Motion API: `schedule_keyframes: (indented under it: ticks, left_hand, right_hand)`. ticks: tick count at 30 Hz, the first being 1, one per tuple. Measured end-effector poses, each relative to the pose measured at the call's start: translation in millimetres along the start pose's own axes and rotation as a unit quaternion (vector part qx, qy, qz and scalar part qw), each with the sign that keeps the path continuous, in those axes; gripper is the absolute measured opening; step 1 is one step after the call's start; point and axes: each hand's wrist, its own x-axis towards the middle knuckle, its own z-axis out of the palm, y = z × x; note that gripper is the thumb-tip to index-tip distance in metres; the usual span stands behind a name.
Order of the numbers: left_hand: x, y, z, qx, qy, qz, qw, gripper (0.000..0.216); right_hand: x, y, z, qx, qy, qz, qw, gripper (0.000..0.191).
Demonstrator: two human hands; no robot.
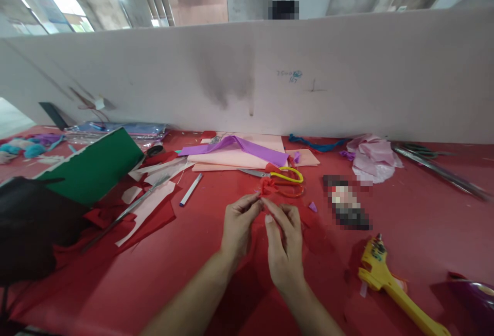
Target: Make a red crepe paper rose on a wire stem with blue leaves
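My left hand and my right hand meet over the red tabletop, fingertips pinched together on a small ruffled piece of red crepe paper. A sheet of red paper lies under my right hand. Just beyond my fingers lie yellow-handled scissors with their blades pointing left. A purple paper strip lies across pink paper sheets further back.
A yellow glue gun lies at the right front. A green board, black cloth, red and pink paper scraps and a white pen lie at the left. Pale tissue paper sits right. A white partition closes the back.
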Motion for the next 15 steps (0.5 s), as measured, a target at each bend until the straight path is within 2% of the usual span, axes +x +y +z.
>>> schedule_keyframes:
  ticks: [2,4,6,8,10,12,13,15]
  left_hand:
    - [1,1,0,-0.025,0.002,-0.029,0.999,0.020]
    - [3,2,-1,-0.063,0.004,-0.069,0.996,0.020]
    - [6,4,-3,-0.099,-0.014,-0.110,0.989,0.017]
    - [8,6,-4,-0.126,-0.054,-0.142,0.980,0.013]
    - [8,7,-5,-0.145,-0.087,-0.162,0.972,0.013]
    - [8,8,-5,-0.151,-0.095,-0.172,0.969,0.015]
    - [8,8,-5,-0.148,-0.090,-0.173,0.970,0.017]
    - [6,9,-4,-0.133,-0.072,-0.163,0.975,0.020]
  right_hand:
    - [-1,-2,-2,-0.006,-0.002,-0.017,1.000,0.031]
    - [1,-4,-6,0.021,0.024,-0.018,0.999,0.026]
    - [8,-5,-9,0.082,0.070,0.030,0.994,0.019]
    - [20,-6,-13,0.179,0.087,0.132,0.971,0.015]
    - [35,-7,-15,0.300,0.039,0.252,0.919,0.016]
    - [48,-9,-17,0.385,-0.031,0.324,0.863,0.016]
    - [53,-9,-18,0.406,-0.057,0.337,0.848,0.015]
    - [57,-10,-19,0.415,-0.075,0.329,0.845,0.014]
